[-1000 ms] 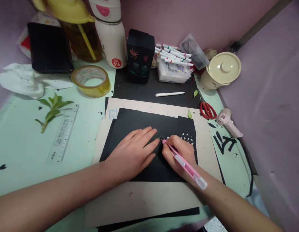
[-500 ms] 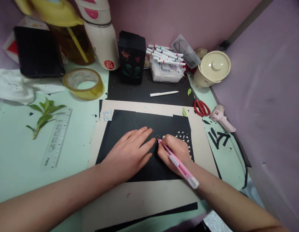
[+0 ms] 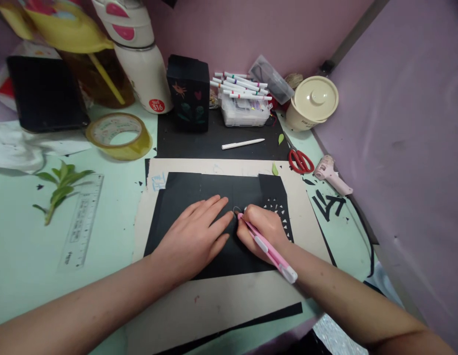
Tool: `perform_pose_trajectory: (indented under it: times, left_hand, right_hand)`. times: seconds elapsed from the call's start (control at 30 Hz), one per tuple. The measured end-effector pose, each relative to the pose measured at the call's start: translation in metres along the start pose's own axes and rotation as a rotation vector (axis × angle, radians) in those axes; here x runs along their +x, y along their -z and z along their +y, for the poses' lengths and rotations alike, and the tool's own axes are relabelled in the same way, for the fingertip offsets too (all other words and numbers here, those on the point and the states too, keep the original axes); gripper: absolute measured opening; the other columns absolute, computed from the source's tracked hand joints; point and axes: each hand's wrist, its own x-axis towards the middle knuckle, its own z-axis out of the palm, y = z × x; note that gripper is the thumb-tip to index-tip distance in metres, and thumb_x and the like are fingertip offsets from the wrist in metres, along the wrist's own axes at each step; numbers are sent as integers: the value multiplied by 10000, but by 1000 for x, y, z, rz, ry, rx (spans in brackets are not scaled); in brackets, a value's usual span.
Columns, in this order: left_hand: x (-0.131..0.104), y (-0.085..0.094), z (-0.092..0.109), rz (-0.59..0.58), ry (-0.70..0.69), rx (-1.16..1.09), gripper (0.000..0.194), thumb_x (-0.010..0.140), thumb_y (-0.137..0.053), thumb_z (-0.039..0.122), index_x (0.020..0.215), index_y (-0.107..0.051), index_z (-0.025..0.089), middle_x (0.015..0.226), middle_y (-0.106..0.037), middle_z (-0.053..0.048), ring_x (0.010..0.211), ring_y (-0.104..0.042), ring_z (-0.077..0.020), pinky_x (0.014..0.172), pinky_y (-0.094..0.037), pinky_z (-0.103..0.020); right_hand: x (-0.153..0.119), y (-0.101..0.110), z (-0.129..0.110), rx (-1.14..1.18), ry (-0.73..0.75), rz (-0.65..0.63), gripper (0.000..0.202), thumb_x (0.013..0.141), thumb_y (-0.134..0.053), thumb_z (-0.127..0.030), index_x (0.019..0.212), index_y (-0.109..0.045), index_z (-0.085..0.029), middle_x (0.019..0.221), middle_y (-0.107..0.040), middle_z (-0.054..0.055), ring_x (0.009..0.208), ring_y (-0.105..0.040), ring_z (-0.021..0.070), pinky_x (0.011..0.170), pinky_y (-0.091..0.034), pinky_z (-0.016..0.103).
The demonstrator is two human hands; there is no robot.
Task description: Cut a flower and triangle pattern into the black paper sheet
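Observation:
My left hand (image 3: 199, 231) lies flat on a sheet of black paper (image 3: 221, 190), fingers stretched toward the middle. Gripped in my right hand (image 3: 262, 229) is a pink craft knife (image 3: 267, 249) with a white end, slanting down to the left. Its tip meets the paper close to my left index finger, beside a small pale curved outline. Several small triangular holes show in the paper's right side, partly covered by my right hand. Beneath the black paper is a larger off-white board (image 3: 214, 305).
Behind the paper lies a white pen (image 3: 243, 144). Red-handled scissors (image 3: 301, 161), a pink glue gun (image 3: 332, 175) and black paper scraps (image 3: 328, 204) are on the right. To the left are a clear ruler (image 3: 81, 224), a leafy sprig (image 3: 60, 190) and a tape roll (image 3: 120, 135).
The camera view has shifted slightly, so most things appear a little further left. Both hands keep nearly the same place on the paper, and the knife stays in my right hand.

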Motion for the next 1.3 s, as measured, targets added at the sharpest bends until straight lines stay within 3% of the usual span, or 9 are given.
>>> perform_pose_trajectory:
  times: [0.33, 0.6, 1.0, 1.3]
  left_hand:
    - [-2, 1, 0, -23, -1, 23, 394, 978, -496, 337, 1308, -599, 147, 1470, -511, -160, 1362, -479, -343, 1053, -466, -517]
    - [-1, 2, 3, -23, -5, 73, 389, 981, -475, 304, 1304, -603, 127, 1458, -524, -166, 1355, -490, -332, 1057, -454, -492]
    - [-2, 0, 4, -17, 21, 64, 380, 968, -501, 317, 1288, -605, 140, 1466, -521, -148, 1363, -484, -310, 1084, -426, -485]
    - [-1, 2, 4, -35, 29, 35, 385, 949, -540, 317, 1285, -608, 144, 1464, -522, -151, 1368, -478, -311, 1094, -420, -487]
  right_hand:
    - [-3, 0, -6, -122, 8, 18, 266, 887, -532, -76, 713, -391, -220, 606, -398, -49, 522, -386, 95, 538, -349, 222]
    - [-10, -2, -13, -368, 85, -87, 285, 879, -490, -60, 659, -404, -221, 629, -441, -13, 566, -385, 131, 561, -348, 250]
    - [-11, -1, -10, -284, 138, -61, 301, 861, -488, -30, 679, -364, -234, 623, -397, -24, 547, -354, 136, 528, -327, 257]
    - [-10, 10, 0, -228, 204, -153, 268, 901, -496, -45, 726, -410, -229, 658, -469, -9, 575, -407, 138, 551, -383, 250]
